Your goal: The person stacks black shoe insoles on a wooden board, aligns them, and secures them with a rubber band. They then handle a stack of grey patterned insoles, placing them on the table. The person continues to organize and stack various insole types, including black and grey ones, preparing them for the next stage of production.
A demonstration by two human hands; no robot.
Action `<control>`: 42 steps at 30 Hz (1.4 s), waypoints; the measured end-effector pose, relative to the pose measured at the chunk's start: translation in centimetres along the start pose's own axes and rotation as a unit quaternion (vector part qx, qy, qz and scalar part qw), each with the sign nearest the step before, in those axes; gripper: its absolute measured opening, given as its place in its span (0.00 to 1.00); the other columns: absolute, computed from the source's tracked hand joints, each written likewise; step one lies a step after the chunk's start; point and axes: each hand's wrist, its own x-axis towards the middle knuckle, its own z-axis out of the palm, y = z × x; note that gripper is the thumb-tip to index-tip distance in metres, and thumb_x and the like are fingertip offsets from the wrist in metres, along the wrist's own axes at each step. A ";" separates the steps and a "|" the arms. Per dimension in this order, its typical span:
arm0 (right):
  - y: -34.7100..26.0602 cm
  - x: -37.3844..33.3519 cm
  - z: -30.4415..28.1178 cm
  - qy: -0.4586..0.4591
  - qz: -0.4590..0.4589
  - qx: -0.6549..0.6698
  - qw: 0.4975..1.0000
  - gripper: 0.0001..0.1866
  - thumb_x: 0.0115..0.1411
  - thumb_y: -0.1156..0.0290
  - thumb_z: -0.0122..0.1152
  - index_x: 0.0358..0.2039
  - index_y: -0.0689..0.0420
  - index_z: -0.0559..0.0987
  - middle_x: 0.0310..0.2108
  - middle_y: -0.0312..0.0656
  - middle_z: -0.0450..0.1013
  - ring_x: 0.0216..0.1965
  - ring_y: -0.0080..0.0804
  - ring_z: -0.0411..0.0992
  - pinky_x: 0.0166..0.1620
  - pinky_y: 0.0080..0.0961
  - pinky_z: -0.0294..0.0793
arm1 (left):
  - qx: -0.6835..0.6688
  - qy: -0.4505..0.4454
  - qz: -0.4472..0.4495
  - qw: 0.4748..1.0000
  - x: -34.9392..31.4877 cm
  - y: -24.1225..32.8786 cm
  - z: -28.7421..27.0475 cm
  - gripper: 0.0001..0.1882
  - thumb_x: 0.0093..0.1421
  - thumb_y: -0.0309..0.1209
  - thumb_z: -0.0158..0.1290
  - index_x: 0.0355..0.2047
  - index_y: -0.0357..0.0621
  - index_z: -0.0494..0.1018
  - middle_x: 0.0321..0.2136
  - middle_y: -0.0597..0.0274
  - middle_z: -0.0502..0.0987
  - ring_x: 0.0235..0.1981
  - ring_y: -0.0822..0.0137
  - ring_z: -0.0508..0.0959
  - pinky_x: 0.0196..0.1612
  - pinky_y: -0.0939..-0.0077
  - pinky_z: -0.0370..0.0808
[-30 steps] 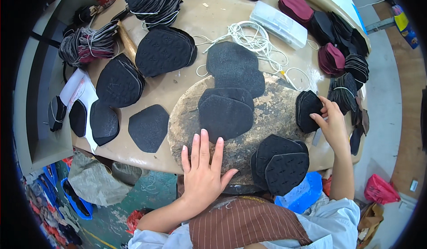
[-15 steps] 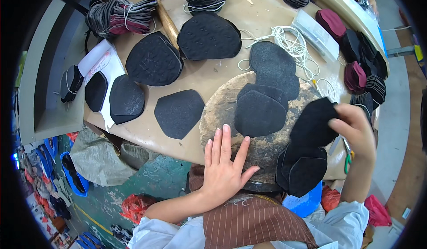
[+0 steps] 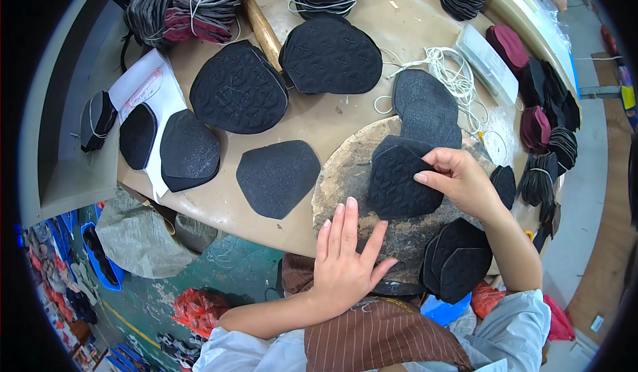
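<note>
Beyond the held pad [image 3: 402,189], white cord [image 3: 453,74], plastic box [image 3: 488,64]

Pads [image 3: 402,189] lie on the block [image 3: 345,163]; cord [image 3: 449,72] behind, perhaps touching them.

It's bright in here, and the light falls evenly around the right hand [image 3: 458,183], whose grip looks reasonably sharp to me. Beyond it, slightly right, the tabletop [image 3: 509,129] throws back pale glare; far left, the cabinet [image 3: 73,192] bows into blackness.
</note>
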 end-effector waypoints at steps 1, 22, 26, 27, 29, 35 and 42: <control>0.1 0.1 0.0 -0.002 0.004 0.004 1.000 0.06 0.58 0.74 0.61 0.32 0.64 0.77 0.25 0.32 0.74 0.28 0.13 0.67 0.32 0.16 0.68 | 0.000 0.000 0.003 1.000 0.0 -0.1 0.0 0.33 0.52 0.51 0.57 0.55 0.50 0.69 0.61 0.29 0.53 0.61 0.39 0.58 0.60 0.50 0.54; -0.3 0.6 -0.3 -0.004 0.008 -0.073 0.997 0.13 0.54 0.71 0.65 0.36 0.67 0.77 0.22 0.38 0.73 0.26 0.17 0.67 0.31 0.21 0.69 | -0.073 -0.074 0.072 0.992 4.0 -0.4 -2.0 0.47 0.48 0.52 0.60 0.60 0.32 0.57 0.63 0.35 0.52 0.64 0.45 0.55 0.62 0.43 0.48; -0.7 -0.2 -0.7 0.025 -0.001 -0.132 0.991 0.13 0.52 0.70 0.67 0.32 0.66 0.76 0.22 0.43 0.74 0.25 0.22 0.71 0.29 0.23 0.70 | 0.031 -0.121 0.068 0.990 4.5 0.3 -1.0 0.48 0.47 0.60 0.55 0.63 0.48 0.57 0.65 0.49 0.52 0.66 0.58 0.54 0.62 0.49 0.48; -0.8 -0.3 -0.8 0.040 0.013 -0.150 0.988 0.12 0.52 0.70 0.67 0.31 0.65 0.76 0.22 0.44 0.74 0.24 0.26 0.72 0.29 0.25 0.70 | 0.043 -0.119 0.063 0.990 4.6 0.5 -1.0 0.47 0.47 0.61 0.54 0.63 0.52 0.58 0.65 0.50 0.52 0.65 0.58 0.54 0.61 0.50 0.49; -0.9 -0.7 -0.9 0.065 0.040 -0.188 0.979 0.11 0.51 0.71 0.67 0.28 0.64 0.75 0.21 0.45 0.73 0.23 0.33 0.73 0.29 0.28 0.71 | 0.021 -0.111 0.068 0.991 5.9 0.5 -0.9 0.42 0.47 0.62 0.54 0.60 0.60 0.64 0.65 0.50 0.53 0.59 0.56 0.60 0.57 0.53 0.53; -0.1 -2.4 -0.8 0.158 -0.277 -0.278 0.906 0.10 0.47 0.77 0.67 0.25 0.62 0.72 0.28 0.47 0.71 0.27 0.48 0.71 0.32 0.36 0.71 | -0.069 -0.040 0.030 0.996 10.0 -1.2 -3.9 0.31 0.52 0.51 0.57 0.55 0.56 0.69 0.60 0.52 0.62 0.56 0.56 0.65 0.54 0.53 0.55; 2.4 -12.8 -8.6 0.249 -0.135 0.198 0.939 0.15 0.50 0.86 0.60 0.36 0.59 0.67 0.33 0.36 0.71 0.34 0.17 0.72 0.37 0.12 0.72 | 0.057 -0.081 0.085 0.991 6.2 -2.4 -2.8 0.36 0.49 0.49 0.59 0.59 0.56 0.66 0.63 0.52 0.58 0.64 0.51 0.57 0.63 0.49 0.47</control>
